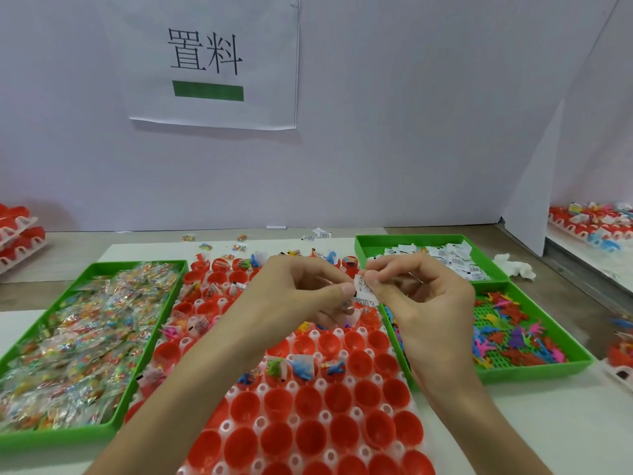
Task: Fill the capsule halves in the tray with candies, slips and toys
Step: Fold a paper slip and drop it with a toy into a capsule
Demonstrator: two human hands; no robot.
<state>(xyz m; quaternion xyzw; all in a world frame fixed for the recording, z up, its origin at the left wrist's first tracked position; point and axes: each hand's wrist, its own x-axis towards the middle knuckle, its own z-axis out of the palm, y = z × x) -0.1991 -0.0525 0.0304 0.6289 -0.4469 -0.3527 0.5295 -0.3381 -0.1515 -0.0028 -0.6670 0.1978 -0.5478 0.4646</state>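
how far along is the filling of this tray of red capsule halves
Roughly half done. The far rows of red plastic capsule halves in the white moulded tray hold toys, slips or candy, down to the row with small plastic toys. The left hand and right hand pinch white paper slips between them. The nearest rows of empty red halves are left, plus a few empties mid-tray.

Green bins (102,265): three, holding candies (78,337), slips (452,258) and toys (507,330). White capsule tray (320,383): one. Wall sign (212,63): one. Two grips: left grip (301,296), right grip (421,296).
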